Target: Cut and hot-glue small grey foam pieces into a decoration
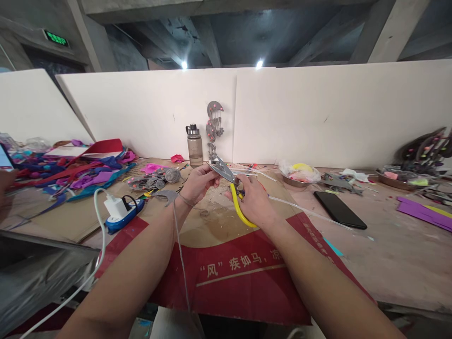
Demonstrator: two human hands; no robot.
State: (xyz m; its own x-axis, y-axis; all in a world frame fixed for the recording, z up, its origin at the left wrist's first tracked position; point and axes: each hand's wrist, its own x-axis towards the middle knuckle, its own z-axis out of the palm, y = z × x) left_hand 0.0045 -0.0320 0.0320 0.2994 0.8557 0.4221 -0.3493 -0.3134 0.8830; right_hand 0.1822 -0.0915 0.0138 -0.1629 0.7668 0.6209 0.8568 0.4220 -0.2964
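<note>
Right fingers (pixel 243 180) gripping scissors (pixel 238 210) | left fingers (pixel 208 176) pinched together | littered table (pixel 384 268) | concrete beams (pixel 226 9) overhead

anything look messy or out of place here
Mostly craft clutter, but a loose grey strand trails from the left wrist down over the red cardboard, looking stray. To the left, coloured scraps lie in a tangled heap. I see no spill.
</note>
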